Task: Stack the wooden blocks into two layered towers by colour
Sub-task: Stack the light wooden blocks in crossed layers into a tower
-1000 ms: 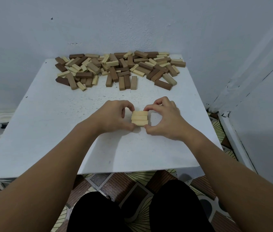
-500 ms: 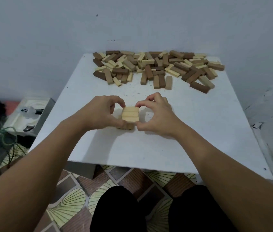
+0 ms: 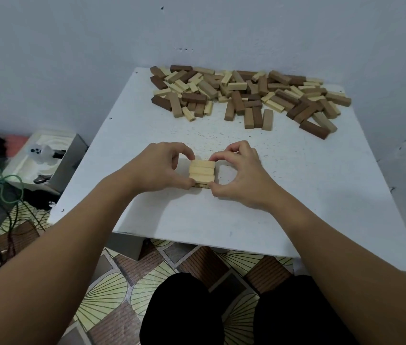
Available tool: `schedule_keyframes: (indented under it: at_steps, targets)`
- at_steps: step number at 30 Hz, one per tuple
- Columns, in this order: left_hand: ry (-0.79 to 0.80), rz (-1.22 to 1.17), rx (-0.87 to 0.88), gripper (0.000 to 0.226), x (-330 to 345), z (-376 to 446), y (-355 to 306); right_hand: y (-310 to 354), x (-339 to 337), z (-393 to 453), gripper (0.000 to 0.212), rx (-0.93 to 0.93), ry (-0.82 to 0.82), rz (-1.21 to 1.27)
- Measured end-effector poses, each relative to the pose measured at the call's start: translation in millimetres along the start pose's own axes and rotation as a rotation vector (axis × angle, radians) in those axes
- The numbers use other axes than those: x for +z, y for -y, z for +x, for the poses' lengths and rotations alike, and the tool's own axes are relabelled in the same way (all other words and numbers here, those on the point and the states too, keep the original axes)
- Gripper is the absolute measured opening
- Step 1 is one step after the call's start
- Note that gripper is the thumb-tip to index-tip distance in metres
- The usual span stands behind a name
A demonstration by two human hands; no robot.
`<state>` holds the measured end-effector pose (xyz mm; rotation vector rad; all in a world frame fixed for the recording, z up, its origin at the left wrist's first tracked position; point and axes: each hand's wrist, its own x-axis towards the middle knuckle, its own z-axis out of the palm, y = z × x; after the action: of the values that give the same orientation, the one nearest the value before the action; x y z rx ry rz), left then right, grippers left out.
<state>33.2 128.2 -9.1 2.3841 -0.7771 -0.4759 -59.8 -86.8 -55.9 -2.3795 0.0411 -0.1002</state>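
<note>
A low stack of pale blocks point(image 3: 202, 172) (two layers at least) is pinched between the left hand point(image 3: 158, 168) and right hand point(image 3: 241, 175) on the white table point(image 3: 296, 195).

My black-clad knees point(image 3: 241, 312) sit over a patterned tile floor point(image 3: 112, 290), and left of the white counter point(image 3: 296, 207) I see an open box point(image 3: 47, 160) and tangled green cable point(image 3: 7, 192).

The lower layer of the pale stack point(image 3: 202, 171) is mostly hidden under its top blocks and behind the thumbs of the left hand point(image 3: 158, 168) and right hand point(image 3: 243, 175). Many blocks in the far pile point(image 3: 246, 95) lie buried under others. Both forearms run off the bottom edge.
</note>
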Motion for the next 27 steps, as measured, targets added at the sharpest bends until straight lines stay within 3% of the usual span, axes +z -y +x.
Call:
schedule_keyframes:
  at_steps: [20, 27]
  targets:
    - [-0.008, -0.149, -0.017, 0.045, 7, -1, 12, -2, -3, -1, 0.054, 0.037, 0.054, 0.004]
    - [-0.027, -0.285, -0.056, 0.055, 3, -11, 11, -4, -5, -1, 0.055, 0.033, 0.074, 0.02]
